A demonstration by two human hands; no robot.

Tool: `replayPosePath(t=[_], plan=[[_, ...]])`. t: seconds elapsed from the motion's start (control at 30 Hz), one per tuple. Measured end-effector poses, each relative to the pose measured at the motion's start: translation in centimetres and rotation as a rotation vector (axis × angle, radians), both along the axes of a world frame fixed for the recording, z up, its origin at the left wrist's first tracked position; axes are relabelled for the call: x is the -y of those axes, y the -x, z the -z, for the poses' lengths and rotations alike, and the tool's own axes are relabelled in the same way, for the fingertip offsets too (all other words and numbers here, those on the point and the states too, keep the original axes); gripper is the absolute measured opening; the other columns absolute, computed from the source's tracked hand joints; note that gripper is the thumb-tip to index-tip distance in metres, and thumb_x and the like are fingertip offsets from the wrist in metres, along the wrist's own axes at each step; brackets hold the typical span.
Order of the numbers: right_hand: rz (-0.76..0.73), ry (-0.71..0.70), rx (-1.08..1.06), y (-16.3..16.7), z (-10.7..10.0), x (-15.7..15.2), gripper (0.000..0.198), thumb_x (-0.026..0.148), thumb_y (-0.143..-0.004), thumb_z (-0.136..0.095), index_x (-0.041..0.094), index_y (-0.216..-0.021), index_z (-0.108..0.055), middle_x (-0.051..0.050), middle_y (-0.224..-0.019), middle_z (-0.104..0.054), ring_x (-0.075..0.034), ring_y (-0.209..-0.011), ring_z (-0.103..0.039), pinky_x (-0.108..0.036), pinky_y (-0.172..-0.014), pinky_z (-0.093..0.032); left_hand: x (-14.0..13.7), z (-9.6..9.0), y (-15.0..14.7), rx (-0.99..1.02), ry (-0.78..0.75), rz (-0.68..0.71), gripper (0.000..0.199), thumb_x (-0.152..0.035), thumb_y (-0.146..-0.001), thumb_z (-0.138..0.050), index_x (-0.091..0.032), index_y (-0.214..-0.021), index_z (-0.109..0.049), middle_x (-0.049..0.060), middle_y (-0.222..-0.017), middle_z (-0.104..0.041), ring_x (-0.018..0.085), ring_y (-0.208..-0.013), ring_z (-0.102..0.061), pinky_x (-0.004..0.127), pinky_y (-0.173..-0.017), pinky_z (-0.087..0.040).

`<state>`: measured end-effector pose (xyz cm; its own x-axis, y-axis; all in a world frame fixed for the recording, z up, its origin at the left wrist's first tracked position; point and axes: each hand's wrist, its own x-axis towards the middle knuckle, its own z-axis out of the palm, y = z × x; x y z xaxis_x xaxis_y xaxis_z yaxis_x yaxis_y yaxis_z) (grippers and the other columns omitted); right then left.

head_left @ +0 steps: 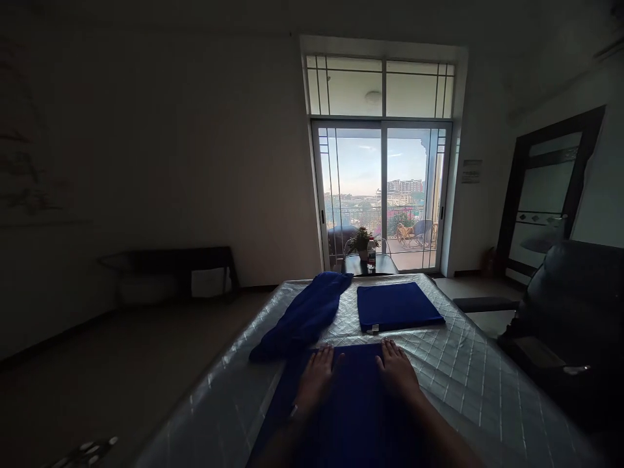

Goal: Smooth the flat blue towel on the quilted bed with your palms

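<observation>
A dark blue cloth (pixel 355 396) lies spread on the table in front of me, running down past the lower edge of the head view. My left hand (pixel 318 376) rests flat on its far left part, fingers stretched forward. On the far right part lies my right hand (pixel 397 369), also flat with its fingers extended. Beyond the right hand is a neatly folded blue cloth (pixel 400 305) with a small pale tag at its near edge. A loosely bunched blue cloth (pixel 307 315) sits to the far left, close to the spread cloth's far left corner.
A silvery quilted cover (pixel 478 370) drapes the table. Behind its far end stands a small dark table (pixel 348 265) with a potted plant (pixel 361 242) and a bottle (pixel 371 253). A black armchair (pixel 570 312) is at the right; a low dark bench (pixel 170 263) lines the left wall.
</observation>
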<state>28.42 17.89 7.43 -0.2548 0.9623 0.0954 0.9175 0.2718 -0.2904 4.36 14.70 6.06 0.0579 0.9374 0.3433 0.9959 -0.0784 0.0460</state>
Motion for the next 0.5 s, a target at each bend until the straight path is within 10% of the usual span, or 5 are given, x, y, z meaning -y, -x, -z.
replayPosePath(t=[0.2, 0.5], plan=[[0.01, 0.007, 0.007, 0.0, 0.2, -0.2, 0.07, 0.046, -0.101, -0.02, 0.009, -0.16, -0.025, -0.01, -0.169, -0.023, -0.021, -0.157, -0.016, -0.038, -0.126, -0.013, 3.1, -1.8, 6.5, 0.104, 0.118, -0.21, 0.073, -0.052, -0.103, -0.014, -0.006, -0.15, -0.045, 0.018, -0.159, -0.047, 0.029, -0.149, -0.042, 0.045, -0.121, -0.034], [0.016, -0.014, 0.057, 0.2, 0.0, 0.0, 0.069, 0.046, -0.102, -0.021, 0.009, -0.16, -0.025, -0.011, -0.168, -0.026, -0.02, -0.156, -0.019, -0.037, -0.125, -0.014, 3.8, -1.8, 6.7, 0.185, 0.134, -0.236, 0.079, -0.059, -0.101, -0.014, -0.004, -0.15, -0.045, 0.02, -0.16, -0.045, 0.029, -0.15, -0.04, 0.043, -0.123, -0.029]])
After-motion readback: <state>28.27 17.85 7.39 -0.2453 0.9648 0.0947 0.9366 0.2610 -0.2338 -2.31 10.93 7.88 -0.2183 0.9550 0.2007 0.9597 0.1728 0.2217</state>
